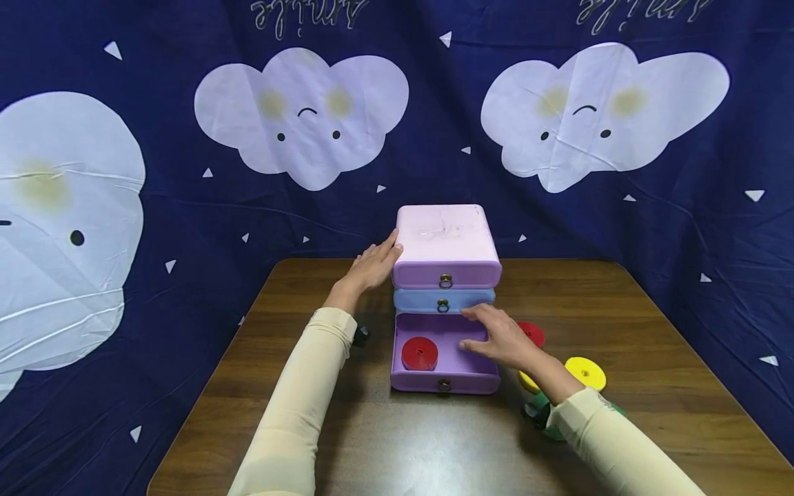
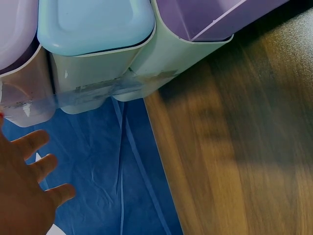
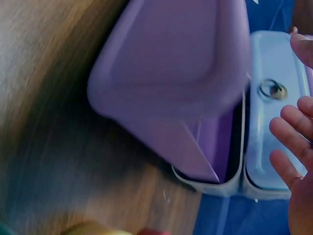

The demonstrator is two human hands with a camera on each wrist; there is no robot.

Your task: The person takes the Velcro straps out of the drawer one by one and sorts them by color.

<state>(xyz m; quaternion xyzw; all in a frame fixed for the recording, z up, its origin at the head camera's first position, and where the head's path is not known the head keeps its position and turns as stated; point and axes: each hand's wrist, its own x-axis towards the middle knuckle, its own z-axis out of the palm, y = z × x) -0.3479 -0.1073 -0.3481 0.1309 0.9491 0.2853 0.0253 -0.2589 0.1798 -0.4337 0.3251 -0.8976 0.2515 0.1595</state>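
A stacked drawer box point(image 1: 444, 231) stands on the table with its bottom purple drawer point(image 1: 474, 382) pulled out. Inside that drawer lies a red disc point(image 1: 420, 353) with a small centre hole, toward the left. My left hand point(image 1: 374, 265) touches the left side of the top tier, its fingers extended. Over the right part of the pulled-out drawer is my right hand point(image 1: 499, 335), thumb and fingers spread with nothing between them. In the right wrist view its fingers point(image 3: 288, 134) appear in front of the blue middle drawer point(image 3: 266, 142), which is closed, as is the top purple drawer point(image 1: 415, 275).
Right of the box, another red disc point(image 1: 533, 334), a yellow disc point(image 1: 585, 373), a second yellow piece point(image 1: 528, 383) and a green piece point(image 1: 554, 432) lie on the wooden table point(image 1: 298, 413), partly hidden by my right arm. A dark blue cloth point(image 1: 347, 213) hangs behind the table.
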